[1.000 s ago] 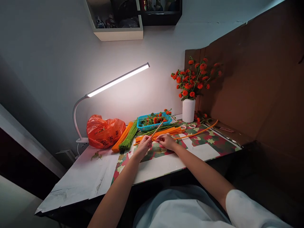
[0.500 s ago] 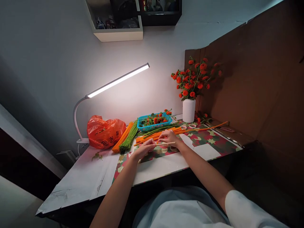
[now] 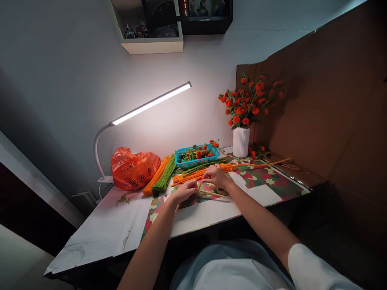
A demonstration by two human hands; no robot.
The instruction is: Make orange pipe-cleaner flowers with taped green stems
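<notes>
My left hand [image 3: 187, 191] is closed in a pinch on one end of a thin wooden stick [image 3: 213, 193], which points to the right and slopes slightly down. A short orange pipe cleaner [image 3: 200, 185] rises from the stick beside the left fingertips. Its upper end is between the fingers of my right hand [image 3: 214, 176], which is closed too. Just behind both hands lies a loose bundle of orange pipe cleaners [image 3: 190, 175], with green pipe cleaners [image 3: 205, 166] behind it. Whether the orange piece wraps around the stick is too small to tell.
A blue basket [image 3: 196, 162] holds orange flowers at the back. A white vase [image 3: 241, 142] with orange flowers stands right of it. Left are a red plastic bag [image 3: 134, 171], tied green stems [image 3: 165, 177] and a clip lamp [image 3: 151, 102]. Cardboard [image 3: 308, 108] walls the right side.
The stick has tipped, its right end now lower than before. My right hand has lifted slightly from the left, and more of the orange pipe cleaner shows between them.
</notes>
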